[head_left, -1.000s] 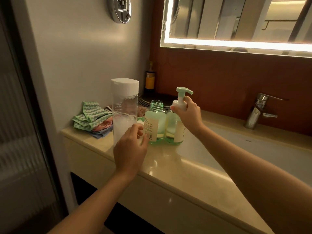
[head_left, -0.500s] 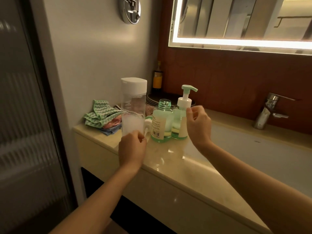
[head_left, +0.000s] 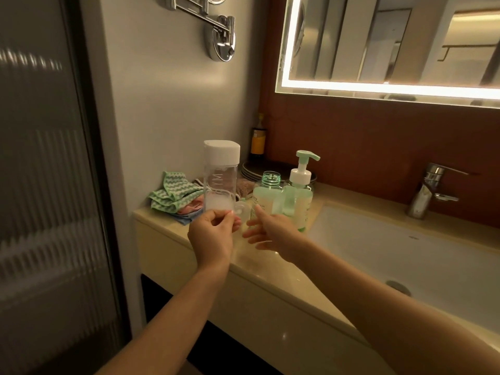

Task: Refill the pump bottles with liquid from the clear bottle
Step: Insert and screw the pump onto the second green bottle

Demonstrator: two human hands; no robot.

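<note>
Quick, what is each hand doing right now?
Left hand: grips the clear bottle near its base.
Right hand: open, fingers spread, holding nothing.

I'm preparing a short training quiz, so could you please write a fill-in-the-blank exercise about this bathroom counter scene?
1. The left hand grips the clear bottle, whose cap is ___.
2. The open green bottle has no ___ head screwed on.
3. The right hand holds ___.
Missing words: white; pump; nothing.

Edge-lit mirror [head_left: 392, 41] above beige counter [head_left: 270, 269] (white basin [head_left: 405, 253] inset), ribbed door [head_left: 40, 185] left.
</note>
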